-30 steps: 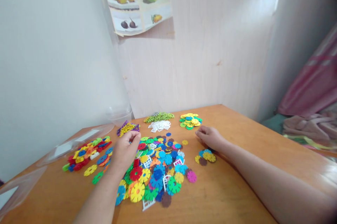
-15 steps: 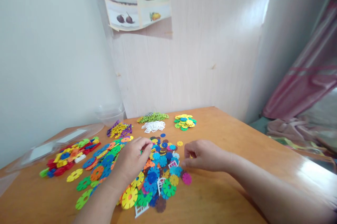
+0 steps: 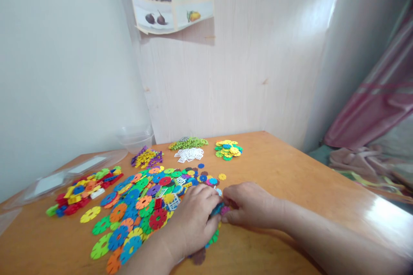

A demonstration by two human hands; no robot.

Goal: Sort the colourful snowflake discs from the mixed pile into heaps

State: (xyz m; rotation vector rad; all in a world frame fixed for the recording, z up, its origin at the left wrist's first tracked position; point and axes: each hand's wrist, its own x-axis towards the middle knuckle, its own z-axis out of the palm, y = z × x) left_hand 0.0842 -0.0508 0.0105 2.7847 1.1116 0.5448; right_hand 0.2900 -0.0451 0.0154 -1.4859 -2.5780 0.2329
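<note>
My left hand (image 3: 200,212) reaches over the right side of a big heap of notched plastic discs, its fingers curled round a blue notched disc (image 3: 217,209). Almost touching it, my right hand (image 3: 247,204) has thumb and fingers closed at a magenta notched disc (image 3: 225,210). Most of both discs is hidden by the fingers. Beside the left hand lie a red disc (image 3: 158,219), an orange disc (image 3: 143,202) and white lattice pieces (image 3: 173,202). A brown disc (image 3: 199,256) shows below the left wrist.
At the back are piles of yellow and purple pieces (image 3: 146,158), green pieces (image 3: 190,143), white pieces (image 3: 189,154) and small yellow-green discs (image 3: 228,149). Mixed bricks (image 3: 84,189) lie left, near clear bags (image 3: 48,184) and a clear tub (image 3: 135,139). The wooden table (image 3: 277,159) ends at a wall.
My left hand has moved right and down across the heap to meet the right hand. The magenta disc has shifted up and left, between the hands.
</note>
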